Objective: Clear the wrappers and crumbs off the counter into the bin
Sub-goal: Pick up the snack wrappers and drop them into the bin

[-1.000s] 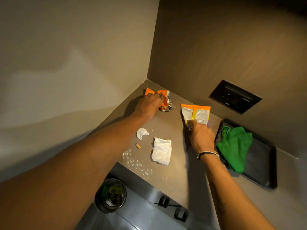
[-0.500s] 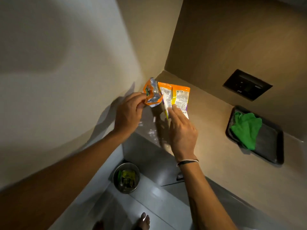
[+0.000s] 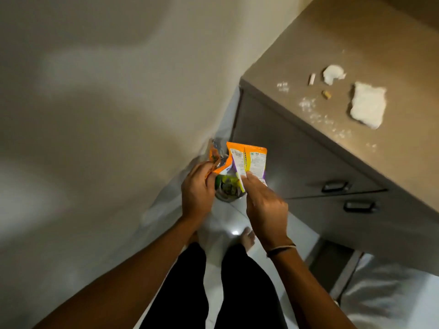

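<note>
Above the small round metal bin (image 3: 226, 192) on the pale glossy floor, my left hand (image 3: 198, 193) pinches a crumpled orange foil wrapper (image 3: 217, 160), my right hand (image 3: 266, 207) a flat orange-and-purple wrapper (image 3: 249, 162) (both gripped tight). Right of the bin, the brown counter (image 3: 332, 43) holds white crumbs (image 3: 318, 115) and two white crumpled tissues (image 3: 367, 104).

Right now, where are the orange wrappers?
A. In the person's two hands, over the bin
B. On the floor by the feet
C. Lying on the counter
A: the left hand grips the crumpled wrapper and the right hand the flat wrapper, both above the bin.
</note>
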